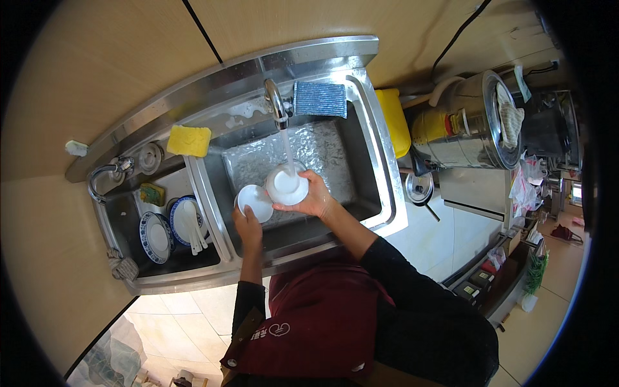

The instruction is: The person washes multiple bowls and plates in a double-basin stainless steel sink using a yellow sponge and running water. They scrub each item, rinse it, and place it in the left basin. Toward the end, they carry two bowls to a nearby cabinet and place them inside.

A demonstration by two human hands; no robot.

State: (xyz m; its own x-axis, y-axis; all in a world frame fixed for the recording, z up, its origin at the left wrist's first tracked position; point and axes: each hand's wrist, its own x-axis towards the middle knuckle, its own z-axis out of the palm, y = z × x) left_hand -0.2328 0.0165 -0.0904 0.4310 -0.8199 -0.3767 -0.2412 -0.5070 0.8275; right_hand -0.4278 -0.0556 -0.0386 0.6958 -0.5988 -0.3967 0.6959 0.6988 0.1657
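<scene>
Over the right basin of a stainless-steel double sink [394, 215], my right hand [316, 196] holds a small white bowl [286, 186]. Water from the chrome faucet [276, 104] runs straight down onto that bowl. My left hand [248, 225] grips another small white bowl [255, 202], just left of the first. Whether the two bowls touch is hard to tell. Rippling water [314, 140] covers the floor of the basin below my hands.
The left basin holds blue-rimmed bowls [155, 237], white spoons [192, 230] and a green-yellow sponge [152, 194]. A yellow sponge [189, 141] lies on the divider; a blue scrubbing pad [319, 99] hangs at the back edge. Right of the sink stand a yellow container [392, 123] and a large steel pot [464, 126].
</scene>
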